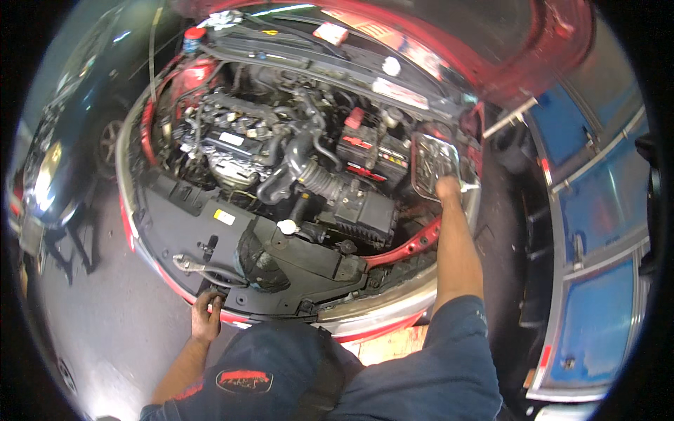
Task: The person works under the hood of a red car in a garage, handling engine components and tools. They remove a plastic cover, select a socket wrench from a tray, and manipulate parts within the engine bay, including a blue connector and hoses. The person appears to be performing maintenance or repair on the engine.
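Observation:
My right hand (448, 188) reaches down into the near end of a shallow rectangular tray (415, 175) at the right side of the engine bay. Several small metal parts lie in that tray, and the fingers among them are hidden. At the front edge of the black plastic cover (316, 270), my left hand (206, 319) has its fingers curled together; what they grip, if anything, is too small to make out. Just beyond it lies a hand tool with a pale metal head (188, 264) and a greyish handle. Beside the tool is a crumpled dark cloth (258, 261).
The engine (235, 144), battery (372, 156) and air filter box (361, 214) fill the open bay of a red car. Its raised hood (505, 42) hangs at the far right. A dark vehicle (60, 154) stands left; blue-panelled doors (597, 196) line the right.

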The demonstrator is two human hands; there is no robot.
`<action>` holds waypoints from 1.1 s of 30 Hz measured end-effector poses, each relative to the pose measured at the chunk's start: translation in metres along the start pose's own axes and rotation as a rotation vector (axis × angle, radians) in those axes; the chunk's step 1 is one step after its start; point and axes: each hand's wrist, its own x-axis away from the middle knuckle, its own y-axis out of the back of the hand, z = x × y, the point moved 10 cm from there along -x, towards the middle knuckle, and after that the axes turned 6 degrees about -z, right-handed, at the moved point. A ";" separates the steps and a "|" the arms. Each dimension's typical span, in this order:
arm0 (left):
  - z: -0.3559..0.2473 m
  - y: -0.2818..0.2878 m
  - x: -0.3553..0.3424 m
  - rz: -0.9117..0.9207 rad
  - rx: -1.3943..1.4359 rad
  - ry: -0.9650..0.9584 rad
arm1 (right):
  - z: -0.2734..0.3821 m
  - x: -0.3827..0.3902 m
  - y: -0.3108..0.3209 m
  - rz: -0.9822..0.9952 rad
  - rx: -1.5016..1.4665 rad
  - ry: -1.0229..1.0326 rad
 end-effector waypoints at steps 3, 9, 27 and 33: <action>0.009 0.011 0.022 -0.053 -0.079 0.047 | 0.027 0.040 0.039 -0.353 -0.146 0.037; 0.007 0.008 0.015 0.061 -0.040 -0.027 | 0.149 0.239 0.040 -0.141 -0.621 0.340; 0.162 0.223 0.010 0.343 0.181 0.087 | 0.387 0.564 -0.022 0.062 -0.291 0.457; 0.207 0.269 -0.040 0.284 0.174 0.145 | 0.289 0.802 -0.081 1.716 0.103 0.484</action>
